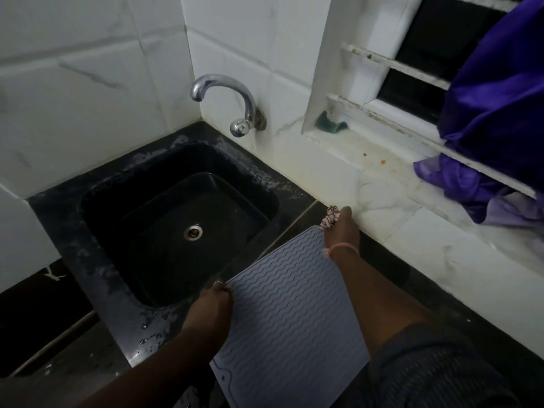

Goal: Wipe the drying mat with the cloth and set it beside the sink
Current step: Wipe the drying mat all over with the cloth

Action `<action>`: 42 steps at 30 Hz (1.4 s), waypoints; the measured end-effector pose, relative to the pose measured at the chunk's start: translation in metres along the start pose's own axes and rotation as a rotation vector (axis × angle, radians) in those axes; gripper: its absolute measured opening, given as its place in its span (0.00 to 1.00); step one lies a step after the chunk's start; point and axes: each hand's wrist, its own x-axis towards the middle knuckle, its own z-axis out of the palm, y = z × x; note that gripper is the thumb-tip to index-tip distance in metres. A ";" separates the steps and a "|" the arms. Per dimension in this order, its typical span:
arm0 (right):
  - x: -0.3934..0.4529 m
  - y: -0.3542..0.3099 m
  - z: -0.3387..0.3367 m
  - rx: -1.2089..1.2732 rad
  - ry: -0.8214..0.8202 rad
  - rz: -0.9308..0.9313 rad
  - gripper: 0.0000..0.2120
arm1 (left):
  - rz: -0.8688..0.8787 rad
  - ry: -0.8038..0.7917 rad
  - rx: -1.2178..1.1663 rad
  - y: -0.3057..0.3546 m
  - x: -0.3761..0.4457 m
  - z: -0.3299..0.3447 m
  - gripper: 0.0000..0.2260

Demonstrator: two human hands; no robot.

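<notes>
A pale grey drying mat (291, 316) with wavy ridges lies over the dark counter just right of the black sink (176, 228). My left hand (210, 307) pinches the mat's left edge near the sink rim. My right hand (341, 228) is at the mat's far right corner and grips a small crumpled pinkish cloth (331, 217), which pokes out above the fingers. Whether that hand also holds the mat corner is hidden.
A chrome tap (232, 98) juts from the tiled wall above the sink. A white window ledge (382, 184) runs to the right, with a green scrubber (329, 123) on it and purple fabric (494, 113) hanging over the window bars. Water drops lie on the sink's rim.
</notes>
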 end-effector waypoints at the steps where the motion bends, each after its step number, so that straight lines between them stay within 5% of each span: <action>1: -0.001 0.002 -0.005 0.028 0.014 0.025 0.14 | 0.003 -0.012 0.007 0.001 0.000 0.000 0.14; 6: -0.009 0.008 -0.023 0.249 0.086 0.068 0.16 | -0.011 -0.027 0.061 0.005 0.004 0.002 0.16; 8: -0.011 0.012 -0.024 0.245 0.041 0.051 0.15 | -0.002 -0.048 0.086 0.005 0.005 0.005 0.25; 11: -0.015 0.016 -0.020 0.125 -0.062 -0.017 0.13 | 0.038 -0.130 0.096 0.002 0.008 0.005 0.39; 19: -0.021 0.020 -0.031 -0.387 -0.267 -0.359 0.10 | 0.029 -0.206 0.206 0.011 0.024 -0.002 0.35; 24: -0.033 0.036 -0.055 -0.598 -0.274 -0.381 0.13 | 0.057 -0.224 0.224 0.011 0.025 -0.008 0.35; 31: -0.097 0.051 -0.073 -0.754 -0.248 -0.242 0.13 | 0.101 -0.217 0.209 0.010 0.023 -0.014 0.31; 35: -0.134 0.036 -0.081 -0.837 -0.275 0.150 0.22 | 0.167 -0.200 0.217 0.008 0.020 -0.018 0.26; 39: -0.177 0.017 -0.095 -0.509 -0.318 0.461 0.36 | 0.189 -0.196 0.205 0.011 0.015 -0.022 0.24; 42: -0.213 0.005 -0.081 -0.145 -0.395 0.592 0.33 | 0.207 -0.152 0.231 0.016 0.007 -0.025 0.18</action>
